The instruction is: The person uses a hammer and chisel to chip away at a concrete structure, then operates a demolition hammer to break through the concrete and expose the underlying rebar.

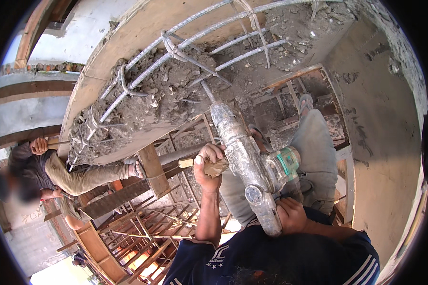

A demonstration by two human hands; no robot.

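Observation:
A dusty grey-and-green demolition hammer (242, 152) slants up and away from my body. My right hand (291, 216) is wrapped round its rear grip. My left hand (208, 169) closes round a side handle (216, 167) that looks wrapped in brown material, with a pale wooden end (186, 163) sticking out to the left. The hammer's steel bit (208, 90) reaches the rough, broken concrete (166, 90) beside the exposed rebar (152, 71). Whether its tip is sunk into the concrete I cannot tell.
Ribbed bars with tied stirrups (173, 47) cross above the bit. At left, another person (38, 166) stands by the beam. Below me are wooden scaffolding (147, 228) and an opening with a wooden frame (335, 95). A smooth grey wall (375, 128) rises at right.

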